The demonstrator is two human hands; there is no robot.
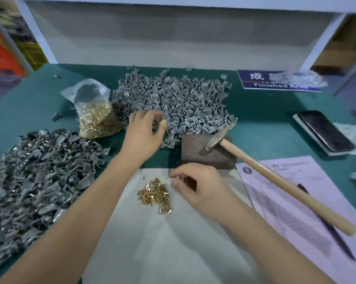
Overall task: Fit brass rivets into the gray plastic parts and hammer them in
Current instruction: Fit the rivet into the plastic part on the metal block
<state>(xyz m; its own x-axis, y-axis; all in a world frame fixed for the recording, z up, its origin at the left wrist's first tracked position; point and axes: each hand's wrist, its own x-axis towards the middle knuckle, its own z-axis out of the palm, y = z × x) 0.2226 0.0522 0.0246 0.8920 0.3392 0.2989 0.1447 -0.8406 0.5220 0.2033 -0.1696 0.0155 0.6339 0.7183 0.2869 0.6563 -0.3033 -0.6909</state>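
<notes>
The left hand (145, 132) reaches to the near edge of the big pile of gray plastic parts (173, 99) at 12 o'clock on the green table (265, 124); its fingers are curled into the pile, but I cannot tell if they hold a part. The right hand (195, 185) sits just below the dark metal block (205, 152), fingers curled with the tips pinched close, and I cannot tell if a rivet is between them. A small heap of loose brass rivets (155, 194) lies on the white sheet (162, 242), just left of the right hand. A clear bag of brass rivets (95, 117) stands at 11 o'clock, beside the pile. A second pile of gray parts (33, 177) is spread at 9 o'clock. The hammer (275, 177) rests with its head on the block and its wooden handle pointing to 4 o'clock, over a printed paper (295, 201). A phone (324, 132) lies at 2 o'clock, and a blue sign (261, 80) at 1 o'clock.
</notes>
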